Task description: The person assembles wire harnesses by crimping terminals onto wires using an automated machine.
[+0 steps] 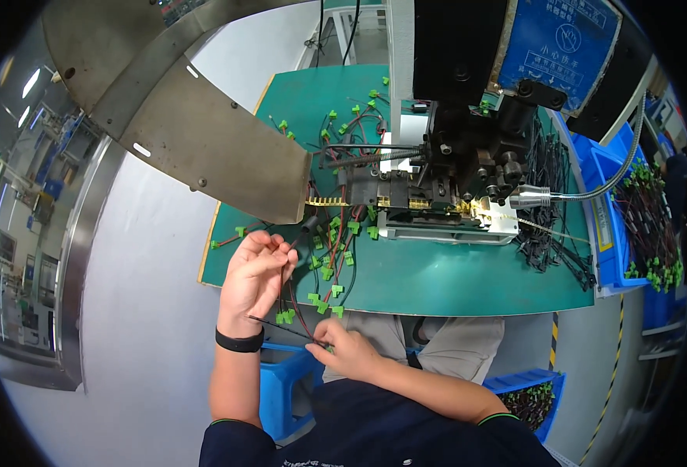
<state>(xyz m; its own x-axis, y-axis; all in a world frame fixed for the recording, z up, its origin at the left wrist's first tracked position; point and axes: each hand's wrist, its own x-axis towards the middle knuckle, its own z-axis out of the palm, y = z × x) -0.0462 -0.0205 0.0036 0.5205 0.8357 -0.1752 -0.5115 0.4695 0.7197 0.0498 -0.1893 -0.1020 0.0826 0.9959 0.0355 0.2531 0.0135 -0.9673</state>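
Above the near left part of the green table, my left hand (pixel 255 272) is closed in a pinch on a wire lead. A black cylindrical piece (pixel 309 224) shows just past its fingertips, and dark and red wires (pixel 292 296) hang below. My right hand (pixel 347 352) is lower, near my lap, with thumb and fingers closed on a thin black wire (pixel 281 326) that reaches left toward my left wrist. Its gripped end is partly hidden. Green connectors (pixel 285 317) sit at the table edge between both hands. Several more leads with green connectors (pixel 336 265) lie loose just beyond.
A crimping machine (pixel 476 171) stands on the green table (pixel 437 284), fed by a brass terminal strip (pixel 328 201) from a large metal guard (pixel 203 132). Black wires (pixel 542 194) are heaped to its right. Blue bins (pixel 609 226) hold leads; a blue stool (pixel 277 389) stands below.
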